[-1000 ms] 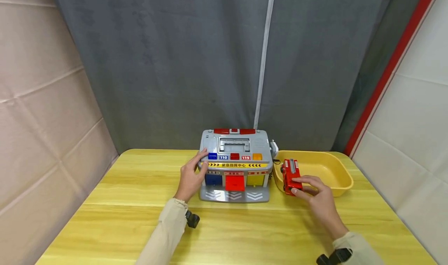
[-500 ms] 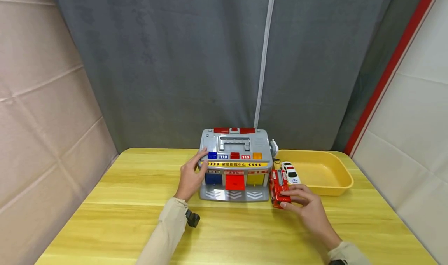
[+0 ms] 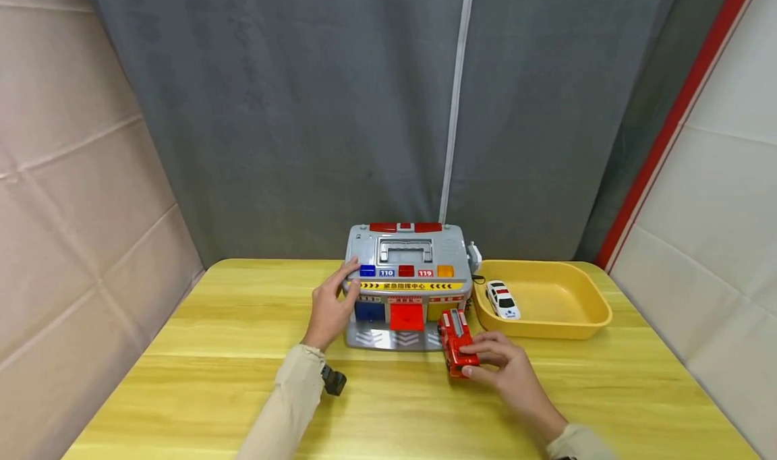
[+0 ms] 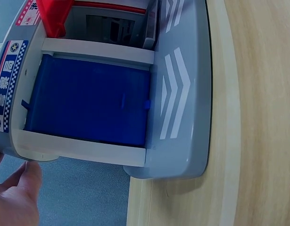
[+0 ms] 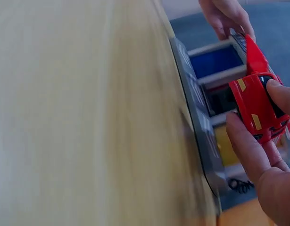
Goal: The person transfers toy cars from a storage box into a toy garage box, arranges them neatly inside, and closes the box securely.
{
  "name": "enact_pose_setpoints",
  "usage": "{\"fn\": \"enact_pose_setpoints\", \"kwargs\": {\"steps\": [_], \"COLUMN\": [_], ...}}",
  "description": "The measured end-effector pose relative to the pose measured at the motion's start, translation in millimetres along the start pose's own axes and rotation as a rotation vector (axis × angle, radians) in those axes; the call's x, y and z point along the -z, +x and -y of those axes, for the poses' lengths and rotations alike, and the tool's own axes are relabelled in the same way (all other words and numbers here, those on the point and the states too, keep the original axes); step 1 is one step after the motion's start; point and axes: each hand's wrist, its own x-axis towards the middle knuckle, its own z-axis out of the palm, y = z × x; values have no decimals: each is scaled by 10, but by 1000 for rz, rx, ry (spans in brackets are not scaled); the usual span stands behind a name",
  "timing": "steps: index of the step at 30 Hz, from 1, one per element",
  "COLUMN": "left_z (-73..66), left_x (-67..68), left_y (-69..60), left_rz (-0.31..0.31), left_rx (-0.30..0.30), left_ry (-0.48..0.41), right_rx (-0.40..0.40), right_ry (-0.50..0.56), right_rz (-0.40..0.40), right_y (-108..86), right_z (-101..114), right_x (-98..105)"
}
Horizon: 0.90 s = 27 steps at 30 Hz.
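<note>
Fingers (image 5: 248, 147) of the right hand (image 3: 508, 374) pinch the red toy fire truck (image 3: 458, 343) by one end, presumably leaving the other free, and left of them the left hand (image 3: 330, 311), fingers spread, rests on the toy emergency station (image 3: 409, 286), I'd guess to steady it.

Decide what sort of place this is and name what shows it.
Probably a small screened-off booth set up for tabletop play: a grey curtain hangs behind a wood-grain table, with a toy emergency station standing on it.
</note>
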Motion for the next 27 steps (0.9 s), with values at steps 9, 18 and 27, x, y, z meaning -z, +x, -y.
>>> {"fn": "enact_pose_setpoints", "kwargs": {"steps": [9, 18, 27], "left_z": [4, -6, -4], "left_x": [1, -8, -6], "left_y": [3, -1, -3], "left_rz": [-3, -7, -12], "left_rx": [-13, -27, -20], "left_ry": [4, 5, -6], "right_rx": [-61, -109, -125], "right_ry": [63, 66, 71], "right_rz": [94, 96, 14], "right_y": [87, 186, 355], "right_z": [-8, 27, 93], "right_x": [-248, -540, -746]}}
